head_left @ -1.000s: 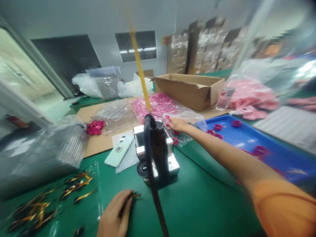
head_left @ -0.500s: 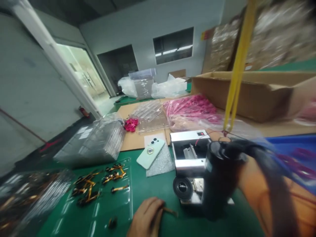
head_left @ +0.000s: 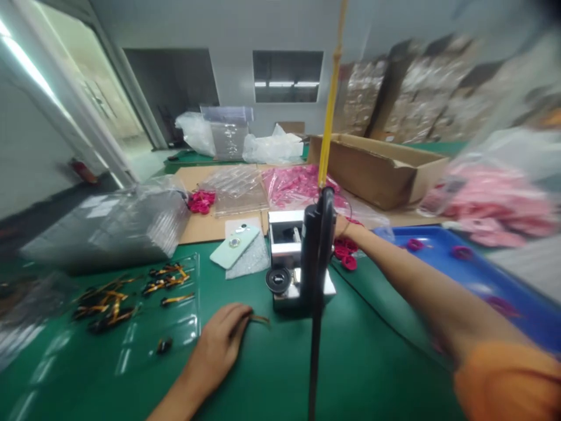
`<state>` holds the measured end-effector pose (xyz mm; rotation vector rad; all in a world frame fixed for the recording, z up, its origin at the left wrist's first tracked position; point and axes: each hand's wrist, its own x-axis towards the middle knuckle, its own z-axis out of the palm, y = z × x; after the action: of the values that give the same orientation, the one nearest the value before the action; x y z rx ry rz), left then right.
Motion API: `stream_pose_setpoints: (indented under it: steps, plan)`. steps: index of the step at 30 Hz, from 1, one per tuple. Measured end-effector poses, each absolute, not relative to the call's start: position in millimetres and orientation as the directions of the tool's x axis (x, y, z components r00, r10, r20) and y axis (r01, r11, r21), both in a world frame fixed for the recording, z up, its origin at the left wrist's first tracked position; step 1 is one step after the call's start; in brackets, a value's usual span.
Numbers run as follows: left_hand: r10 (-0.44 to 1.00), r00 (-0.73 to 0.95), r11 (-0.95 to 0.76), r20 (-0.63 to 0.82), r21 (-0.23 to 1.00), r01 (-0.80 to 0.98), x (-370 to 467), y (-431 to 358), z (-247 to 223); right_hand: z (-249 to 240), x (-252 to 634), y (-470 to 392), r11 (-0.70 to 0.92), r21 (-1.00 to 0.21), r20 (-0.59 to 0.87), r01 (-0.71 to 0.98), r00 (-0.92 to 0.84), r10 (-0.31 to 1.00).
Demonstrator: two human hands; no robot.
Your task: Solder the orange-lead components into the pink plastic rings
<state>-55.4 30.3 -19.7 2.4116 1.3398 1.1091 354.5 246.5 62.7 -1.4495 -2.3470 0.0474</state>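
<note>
My left hand point(head_left: 220, 336) rests on the green table with its fingers closed on one end of a thin brownish flex cable point(head_left: 259, 319). My right arm reaches forward past a hanging black electric screwdriver point(head_left: 310, 251); my right hand point(head_left: 342, 227) is mostly hidden behind it, beside some magenta ring-shaped parts point(head_left: 346, 254). Its fingers do not show. Partly behind the screwdriver stands a small white and black machine point(head_left: 284, 234) with a round black disc point(head_left: 278, 280) at its front.
A clear tray point(head_left: 193, 327) at left carries several flex cables point(head_left: 116, 301). A pale green phone point(head_left: 234, 248) lies on bubble wrap. The screwdriver hangs from a yellow band point(head_left: 328, 117). At right are a blue tray point(head_left: 421, 234) with magenta rings and a cardboard box point(head_left: 368, 172).
My view has levelled and swung right, showing more of the blue tray. The screwdriver now looks slimmer and farther off. My right forearm is now stretched forward; my left hand still holds the flex cable.
</note>
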Motion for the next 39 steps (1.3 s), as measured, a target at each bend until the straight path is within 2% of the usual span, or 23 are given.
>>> stream_pose_setpoints:
  steps: [2, 4, 10, 15, 20, 23, 28, 30, 33, 39]
  plan:
    - [0.784, 0.34, -0.594, 0.519, 0.468, 0.654, -54.6, 29.8, -17.3, 52.9, 372.7, 227.0, 0.441, -0.136, 0.146, 0.887, -0.423, 0.894]
    - [0.788, 0.365, -0.597, 0.496, 0.474, 0.647, -54.5, 28.9, -14.3, 45.1, 386.4, 205.2, 0.438, -0.062, 0.051, 0.897, -0.435, 0.899]
    - [0.801, 0.406, -0.594, 0.441, 0.493, 0.636, -54.9, 26.1, -6.6, 40.2, 409.7, 135.8, 0.489, 0.01, 0.01, 0.872, -0.489, 0.872]
    - [0.803, 0.391, -0.589, 0.449, 0.503, 0.632, -54.4, 25.1, -4.6, 42.9, 418.5, 91.3, 0.556, -0.007, 0.036, 0.831, -0.555, 0.831]
    - [0.782, 0.435, -0.616, 0.446, 0.451, 0.645, -58.2, 25.2, -5.8, 52.1, 419.7, 73.1, 0.607, -0.04, 0.098, 0.794, -0.602, 0.793]
    - [0.784, 0.441, -0.613, 0.436, 0.436, 0.659, -60.9, 24.8, -8.0, 65.6, 423.1, 56.8, 0.595, -0.024, 0.213, 0.803, -0.577, 0.788]
    - [0.801, 0.421, -0.592, 0.426, 0.451, 0.668, -62.5, 22.4, -12.0, 68.1, 432.5, -21.6, 0.563, -0.013, 0.509, 0.827, -0.479, 0.715]
    - [0.803, 0.418, -0.589, 0.424, 0.461, 0.664, -62.0, 21.9, -12.0, 56.1, 433.6, -58.7, 0.572, -0.008, 0.506, 0.82, -0.49, 0.71]
    - [0.806, 0.4, -0.584, 0.437, 0.474, 0.659, -60.4, 22.3, -10.6, 32.7, 430.5, -95.6, 0.537, 0.016, 0.398, 0.843, -0.498, 0.77]
    - [0.822, 0.349, -0.556, 0.45, 0.505, 0.66, -57.2, 22.1, -7.3, 12.1, 415.6, -92.4, 0.5, 0.01, 0.396, 0.866, -0.463, 0.793]
